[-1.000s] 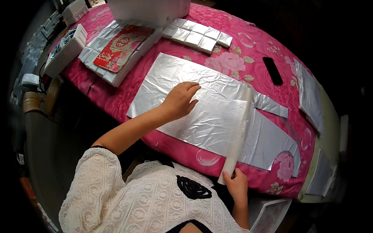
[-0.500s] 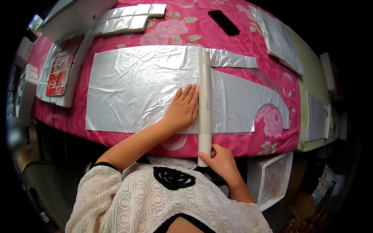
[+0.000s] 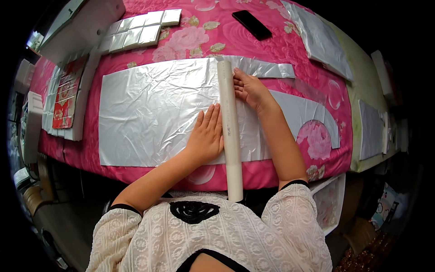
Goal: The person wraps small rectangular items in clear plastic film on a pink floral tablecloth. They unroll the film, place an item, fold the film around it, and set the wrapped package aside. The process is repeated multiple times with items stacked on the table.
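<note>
Palm down, the left hand (image 3: 206, 141) rests on the silver sheet (image 3: 145, 113) with its fingers straight and nearly together, their tips just beside the pale tube (image 3: 232, 136). On the tube's other side, the right hand (image 3: 250, 90) is loosely spread, its fingers slightly curled toward the upper part; whether they touch it I cannot tell. The tube lies lengthwise across the sheet, its upper end near the sheet's far edge and its lower end jutting past the near edge of the bench (image 3: 260, 179), close to the person's front. Between sheet and bench edge runs only a narrow band of pink floral cloth, while a wider stretch separates the sheet from the black phone (image 3: 252, 25) and the silver packets (image 3: 147, 35) farther back. To the right, a silver strip (image 3: 274, 71) and a silver piece with a rounded cut-out (image 3: 299, 109) reach toward the bench's right side, where a green-covered surface (image 3: 362, 86) begins; a folded silver sheet (image 3: 319, 43) lies across that border. At the left, a red packet (image 3: 68, 99) sits on a white stack, near a white box (image 3: 74, 31) cut off by the dark rim. The right forearm hides part of the silver layers, so how they join is unclear. Below the bench, a white bin (image 3: 333, 199) is partly covered by the sleeve.
</note>
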{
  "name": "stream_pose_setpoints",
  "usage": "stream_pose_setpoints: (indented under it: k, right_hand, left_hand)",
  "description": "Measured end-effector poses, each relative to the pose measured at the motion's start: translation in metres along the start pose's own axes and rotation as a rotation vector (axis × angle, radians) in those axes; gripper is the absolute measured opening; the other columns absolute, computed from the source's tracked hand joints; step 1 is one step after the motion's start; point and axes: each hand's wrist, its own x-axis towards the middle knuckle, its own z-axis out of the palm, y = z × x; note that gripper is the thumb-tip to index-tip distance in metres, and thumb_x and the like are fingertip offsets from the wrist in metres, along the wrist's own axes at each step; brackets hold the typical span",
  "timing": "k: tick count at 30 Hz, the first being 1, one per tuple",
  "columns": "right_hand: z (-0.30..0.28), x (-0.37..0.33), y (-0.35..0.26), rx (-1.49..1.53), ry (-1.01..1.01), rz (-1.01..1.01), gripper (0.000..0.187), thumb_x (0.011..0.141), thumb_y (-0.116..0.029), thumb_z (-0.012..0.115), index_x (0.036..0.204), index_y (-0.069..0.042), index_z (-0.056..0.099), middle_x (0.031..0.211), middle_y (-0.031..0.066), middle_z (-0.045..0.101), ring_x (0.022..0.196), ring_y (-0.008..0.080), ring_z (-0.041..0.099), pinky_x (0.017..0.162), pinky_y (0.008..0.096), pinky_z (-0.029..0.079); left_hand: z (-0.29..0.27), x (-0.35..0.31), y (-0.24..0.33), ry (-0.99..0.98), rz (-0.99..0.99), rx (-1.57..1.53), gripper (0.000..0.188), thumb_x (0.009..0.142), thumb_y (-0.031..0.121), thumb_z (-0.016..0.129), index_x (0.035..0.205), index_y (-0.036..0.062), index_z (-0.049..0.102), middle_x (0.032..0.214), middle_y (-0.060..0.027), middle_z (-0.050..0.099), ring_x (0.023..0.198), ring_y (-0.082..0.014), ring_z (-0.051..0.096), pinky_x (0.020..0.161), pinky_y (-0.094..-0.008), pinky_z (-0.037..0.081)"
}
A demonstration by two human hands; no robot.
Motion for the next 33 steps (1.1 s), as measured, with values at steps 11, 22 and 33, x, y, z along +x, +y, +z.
stream_pose_setpoints:
  k: [11, 22, 33]
  right_hand:
    - [-0.122, 0.046, -0.028, 0.458, 0.235, -0.681, 0.056, 0.084, -0.002, 0.057, 0.132, -0.014, 0.031, 0.126, 0.01, 0.049, 0.109, 0.0248, 0.052, 0.094, 0.041, 0.04]
    - [-0.28, 0.0, -0.116, 0.929, 0.579, -0.804, 0.039, 0.096, -0.02, 0.028, 0.119, 0.009, 0.038, 0.112, 0.0212, 0.054, 0.108, 0.0346, 0.053, 0.091, 0.047, 0.043]
    - [0.056, -0.066, -0.054, -0.358, -0.17, -0.871, 0.053, 0.093, -0.015, 0.048, 0.14, -0.003, 0.027, 0.133, 0.0146, 0.046, 0.123, 0.023, 0.044, 0.106, 0.0334, 0.028]
  left_hand:
    - [-0.004, -0.001, 0.001, -0.056, -0.008, 0.034, 0.065, 0.083, 0.029, 0.041, 0.136, -0.0074, 0.03, 0.145, -0.0227, 0.024, 0.138, -0.0332, 0.018, 0.112, -0.0459, 0.008]
    - [-0.001, -0.001, 0.002, -0.04, 0.009, -0.057, 0.065, 0.083, 0.026, 0.041, 0.137, -0.0089, 0.026, 0.146, -0.0244, 0.021, 0.138, -0.0348, 0.016, 0.112, -0.0466, 0.008]
    - [-0.035, -0.005, -0.034, 0.267, -0.148, -0.907, 0.065, 0.081, 0.006, 0.049, 0.14, -0.0031, 0.022, 0.146, -0.0225, 0.021, 0.137, -0.0331, 0.019, 0.11, -0.0415, 0.018]
